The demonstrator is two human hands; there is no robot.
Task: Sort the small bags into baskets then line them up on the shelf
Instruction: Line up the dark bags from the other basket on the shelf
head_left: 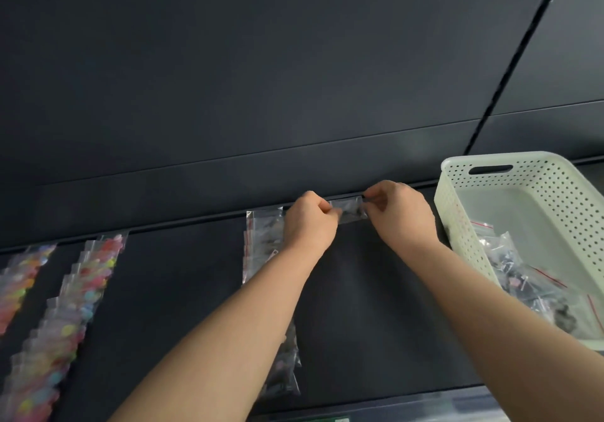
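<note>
Far to the left of the basket point(457, 225), two rows of coloured bags point(81, 291) lie on the dark shelf point(359, 307). Nearer to the basket runs a row of clear bags point(261, 242), partly hidden under the left arm. The left hand point(309, 222) pinches the left end of one small bag point(349, 211) and the right hand point(398, 215) pinches its right end, just left of the basket. Loose bags point(523, 278) lie inside the basket.

small bag point(348, 212) | clear, held at shelf point(359, 291) rear | white basket point(457, 225) right
</note>
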